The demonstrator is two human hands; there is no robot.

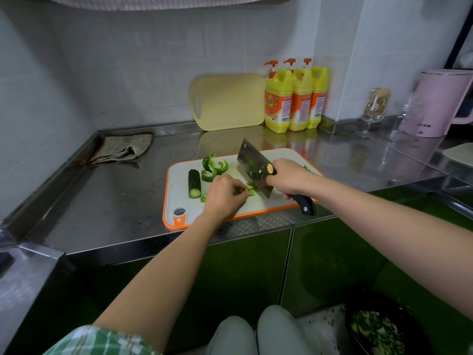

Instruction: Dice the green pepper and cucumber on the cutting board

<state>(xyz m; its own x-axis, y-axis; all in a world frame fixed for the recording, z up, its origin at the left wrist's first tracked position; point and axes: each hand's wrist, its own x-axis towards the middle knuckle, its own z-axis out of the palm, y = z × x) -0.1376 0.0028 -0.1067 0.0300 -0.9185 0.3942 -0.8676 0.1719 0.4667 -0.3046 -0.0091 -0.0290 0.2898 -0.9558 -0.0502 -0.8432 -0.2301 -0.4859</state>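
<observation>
- Cleaver, centre of frame: right hand grips its black handle, blade slanted over the orange-rimmed cutting board.
- Left hand, fingers curled, pinches small green pepper pieces just beside the blade.
- Curled pepper strips and a cucumber stub lie on the board's left half.
- Board rests on the steel surface.

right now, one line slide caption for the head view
Left hand holds pepper pieces beside the cleaver in the right hand; cucumber lies on the cutting board.
</observation>
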